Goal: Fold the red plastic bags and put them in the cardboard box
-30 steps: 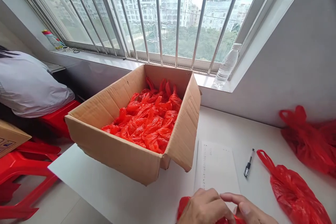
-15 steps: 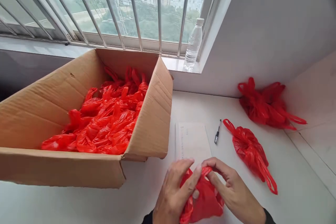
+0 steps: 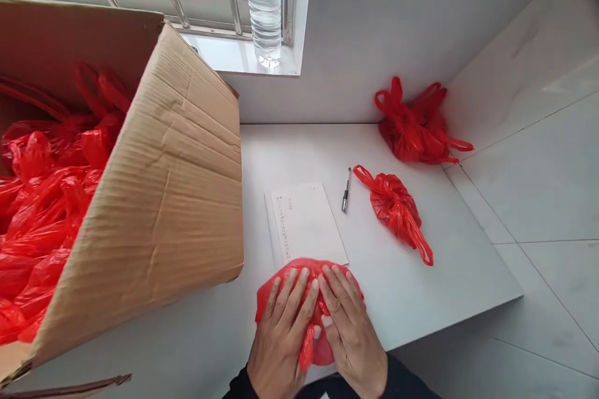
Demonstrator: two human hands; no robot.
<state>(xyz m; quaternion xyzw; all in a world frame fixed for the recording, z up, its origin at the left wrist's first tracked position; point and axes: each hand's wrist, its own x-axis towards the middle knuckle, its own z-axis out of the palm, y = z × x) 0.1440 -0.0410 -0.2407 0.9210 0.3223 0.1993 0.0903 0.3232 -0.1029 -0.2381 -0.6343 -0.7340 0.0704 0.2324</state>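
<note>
A red plastic bag (image 3: 306, 269) lies at the near edge of the white table, partly over the bottom of a white notepad (image 3: 311, 218). Both my hands rest flat on top of it, side by side, fingers stretched forward. My left hand (image 3: 283, 330) covers the bag's left half, and a twisted red end of the bag pokes out beside its thumb. My right hand (image 3: 349, 327) presses on the right half, its fingertips close to those of the left. What the bag contains is hidden.
At the left stands a large cardboard box (image 3: 187, 187) holding several red bags (image 3: 42, 199). A pen (image 3: 346, 190) lies beside the notepad. One knotted red bag (image 3: 395, 209) is to its right; more red bags (image 3: 416, 124) sit in the back corner. A water bottle (image 3: 266, 12) stands on the sill.
My hands have gone from pinching the bag's top to lying flat on it. The view has turned down and to the right, so the box shows farther left.
</note>
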